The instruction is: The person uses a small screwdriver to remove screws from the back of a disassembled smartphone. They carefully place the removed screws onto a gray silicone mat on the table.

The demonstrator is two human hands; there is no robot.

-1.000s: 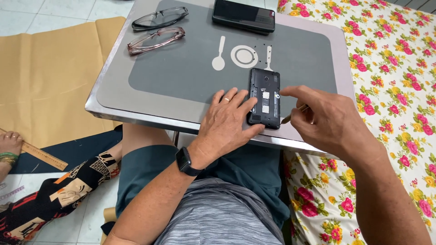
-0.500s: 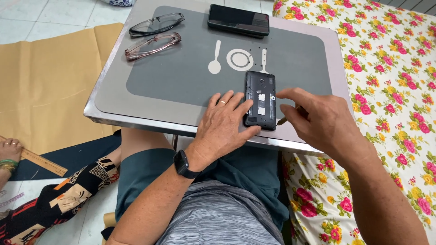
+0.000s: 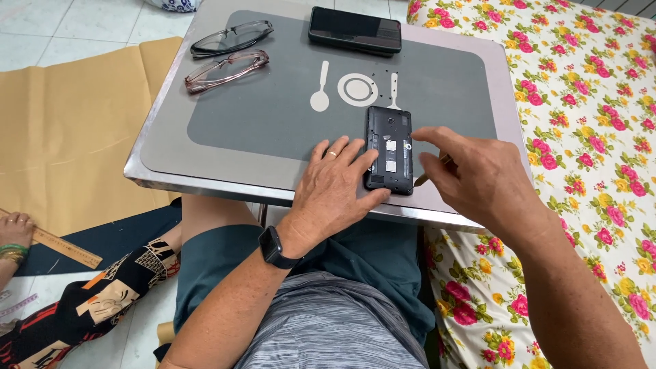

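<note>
— While your left hand (image 3: 339, 186) lies flat on the grey metal-edged counter (image 3: 273, 130), where is the black phone with its back cover off (image 3: 389, 149)?

— It lies face down near the counter's front edge, just below the printed spoon-and-plate symbol. Your left fingers (image 3: 362, 164) are spread and press against its left side and bottom corner, steadying it rather than clamping it.

— And your right hand (image 3: 482, 179)?

— It hovers just right of the phone, index finger stretched toward its upper edge. Something thin and pale shows under your palm; you seem to pinch it, though I cannot tell for sure.

— What else sits there?

— A second black phone (image 3: 355, 29) at the far edge, and dark-framed glasses (image 3: 231, 37) beside pink-framed glasses (image 3: 225, 69) at the far left corner.
</note>
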